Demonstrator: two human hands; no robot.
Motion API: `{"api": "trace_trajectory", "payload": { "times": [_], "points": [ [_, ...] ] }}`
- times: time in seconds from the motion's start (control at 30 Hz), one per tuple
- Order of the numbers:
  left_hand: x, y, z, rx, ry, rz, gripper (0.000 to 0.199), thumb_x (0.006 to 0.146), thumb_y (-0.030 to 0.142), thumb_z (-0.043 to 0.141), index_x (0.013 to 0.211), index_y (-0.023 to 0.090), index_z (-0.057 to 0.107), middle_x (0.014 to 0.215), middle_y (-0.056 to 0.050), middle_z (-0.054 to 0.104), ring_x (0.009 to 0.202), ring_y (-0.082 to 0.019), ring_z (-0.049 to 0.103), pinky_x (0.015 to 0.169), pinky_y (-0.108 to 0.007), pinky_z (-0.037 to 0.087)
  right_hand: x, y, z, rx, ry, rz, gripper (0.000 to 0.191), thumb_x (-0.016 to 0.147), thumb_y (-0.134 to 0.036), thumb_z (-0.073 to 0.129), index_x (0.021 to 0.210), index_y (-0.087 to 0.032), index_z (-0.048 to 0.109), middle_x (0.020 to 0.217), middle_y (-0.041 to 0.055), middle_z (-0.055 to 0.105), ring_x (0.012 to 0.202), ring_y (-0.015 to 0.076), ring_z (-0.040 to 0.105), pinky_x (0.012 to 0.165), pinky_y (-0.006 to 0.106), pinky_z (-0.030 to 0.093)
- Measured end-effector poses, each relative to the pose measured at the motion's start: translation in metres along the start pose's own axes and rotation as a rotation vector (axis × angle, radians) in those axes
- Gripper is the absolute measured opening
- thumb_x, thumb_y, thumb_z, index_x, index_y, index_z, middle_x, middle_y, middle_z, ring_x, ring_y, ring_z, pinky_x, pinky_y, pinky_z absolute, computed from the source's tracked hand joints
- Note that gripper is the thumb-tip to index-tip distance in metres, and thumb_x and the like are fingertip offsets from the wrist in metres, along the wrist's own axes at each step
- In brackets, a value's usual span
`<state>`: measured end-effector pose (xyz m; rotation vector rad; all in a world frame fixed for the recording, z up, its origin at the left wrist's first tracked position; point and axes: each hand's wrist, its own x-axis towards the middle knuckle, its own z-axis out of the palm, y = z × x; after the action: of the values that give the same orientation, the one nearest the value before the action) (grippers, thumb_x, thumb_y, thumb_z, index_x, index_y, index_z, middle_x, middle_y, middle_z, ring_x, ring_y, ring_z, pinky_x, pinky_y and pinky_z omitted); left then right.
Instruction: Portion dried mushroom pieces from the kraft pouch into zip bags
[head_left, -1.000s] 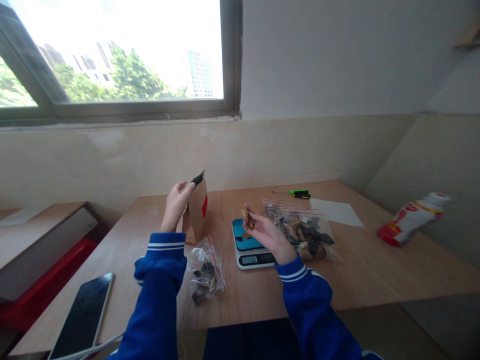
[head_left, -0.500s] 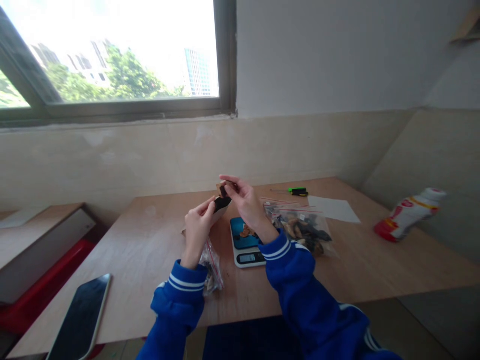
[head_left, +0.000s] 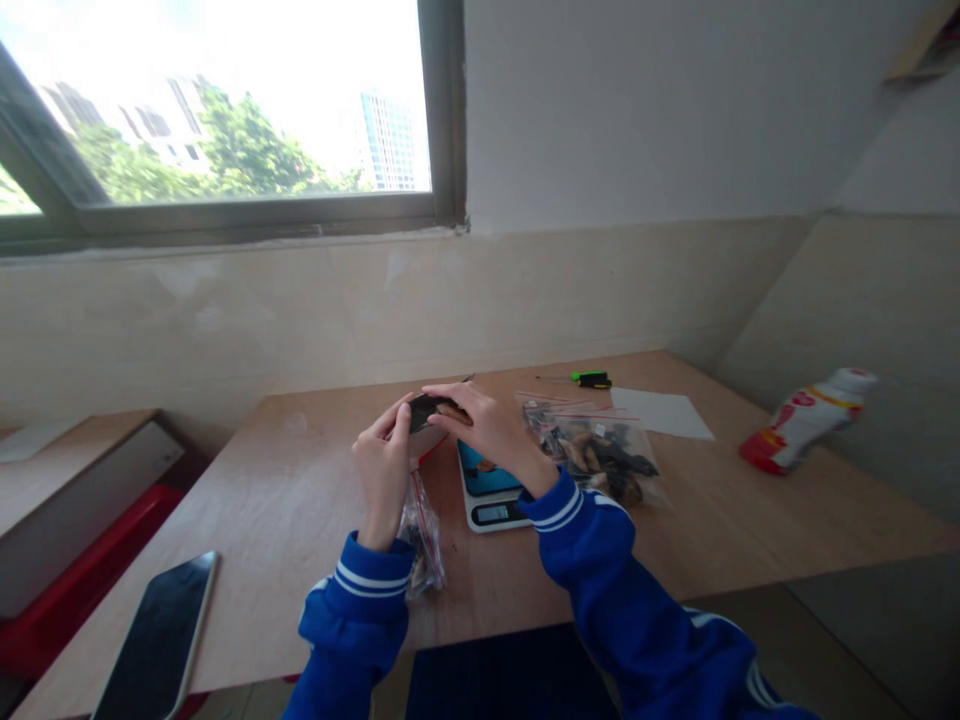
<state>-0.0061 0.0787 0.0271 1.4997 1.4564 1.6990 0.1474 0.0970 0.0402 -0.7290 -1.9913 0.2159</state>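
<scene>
My left hand (head_left: pixel 385 470) and my right hand (head_left: pixel 486 428) meet over the middle of the wooden table (head_left: pixel 285 500). Both grip the dark open top of a brown paper bag (head_left: pixel 424 418), which is mostly hidden behind them. The fingers of my right hand lie across the bag's mouth. Just right of the hands stands a small digital scale (head_left: pixel 487 490) with a blue platform and a few brown pieces on it. Below my left hand lies a small clear zip bag (head_left: pixel 420 535) of dark dried pieces.
A larger clear zip bag (head_left: pixel 600 452) of dried pieces lies right of the scale. Behind it are white paper (head_left: pixel 660 414) and a green-handled tool (head_left: pixel 589 379). A red-and-white bottle (head_left: pixel 799 422) lies far right, a phone (head_left: pixel 154 640) near left.
My right hand came from over the scale to the bag's top and now lies lower across its mouth. My left hand brought the bag toward the middle and lower.
</scene>
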Motion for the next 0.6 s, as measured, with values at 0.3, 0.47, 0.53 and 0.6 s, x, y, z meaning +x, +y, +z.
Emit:
{"api": "trace_trajectory", "payload": {
  "times": [0.3, 0.47, 0.53, 0.6],
  "points": [
    [0.006, -0.001, -0.002, 0.073, 0.001, 0.006, 0.036, 0.086, 0.042, 0.053, 0.104, 0.019, 0.074, 0.103, -0.008, 0.075, 0.100, -0.025, 0.069, 0.089, -0.035, 0.051, -0.062, 0.052, -0.007, -0.120, 0.303, 0.285, 0.024, 0.097, -0.028, 0.041, 0.107, -0.021, 0.062, 0.103, 0.0080, 0.063, 0.098, 0.0195, 0.060, 0.082, 0.033, 0.050],
    [0.010, -0.001, -0.001, 0.100, -0.015, 0.019, 0.034, 0.086, 0.041, 0.053, 0.102, 0.020, 0.075, 0.103, -0.007, 0.075, 0.102, -0.025, 0.068, 0.091, -0.035, 0.050, -0.111, 0.070, 0.006, -0.274, 0.043, 0.370, 0.027, 0.094, -0.033, 0.047, 0.113, -0.021, 0.061, 0.113, 0.0112, 0.059, 0.111, 0.0247, 0.055, 0.097, 0.044, 0.045],
    [0.011, -0.002, -0.001, 0.096, -0.011, 0.018, 0.034, 0.085, 0.041, 0.053, 0.102, 0.020, 0.075, 0.103, -0.006, 0.075, 0.103, -0.025, 0.068, 0.091, -0.034, 0.050, -0.126, 0.070, 0.011, -0.342, -0.090, 0.378, 0.033, 0.092, -0.036, 0.053, 0.121, -0.021, 0.058, 0.127, 0.0127, 0.054, 0.122, 0.0274, 0.049, 0.103, 0.047, 0.040],
    [0.011, -0.003, -0.002, 0.104, -0.012, 0.018, 0.035, 0.085, 0.042, 0.053, 0.103, 0.020, 0.075, 0.102, -0.007, 0.075, 0.102, -0.025, 0.068, 0.090, -0.034, 0.050, -0.135, 0.072, 0.016, -0.393, -0.168, 0.396, 0.040, 0.091, -0.036, 0.054, 0.128, -0.021, 0.054, 0.138, 0.0135, 0.048, 0.129, 0.0290, 0.043, 0.106, 0.049, 0.037]
  ]
}}
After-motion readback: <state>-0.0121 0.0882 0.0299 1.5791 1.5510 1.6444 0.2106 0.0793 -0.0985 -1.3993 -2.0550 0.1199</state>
